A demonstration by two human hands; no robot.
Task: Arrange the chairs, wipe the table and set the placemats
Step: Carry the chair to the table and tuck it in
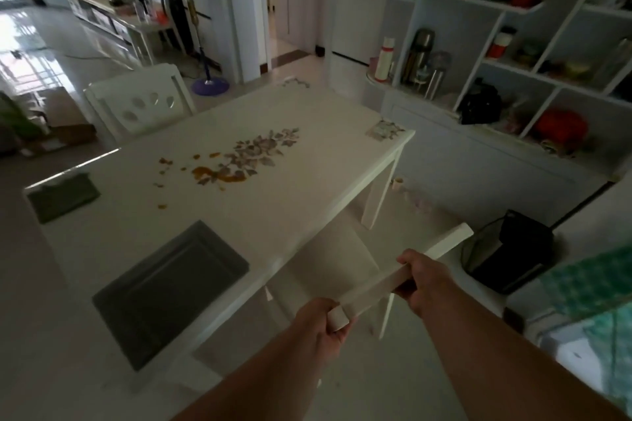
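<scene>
White worktop carries orange stains and a grey placemat ahead-left of the left hand. Left hand and right hand are both closed around the top rail of the near chair, whose seat sits under the worktop edge.

head view looks forward and down (close) over the table.
</scene>
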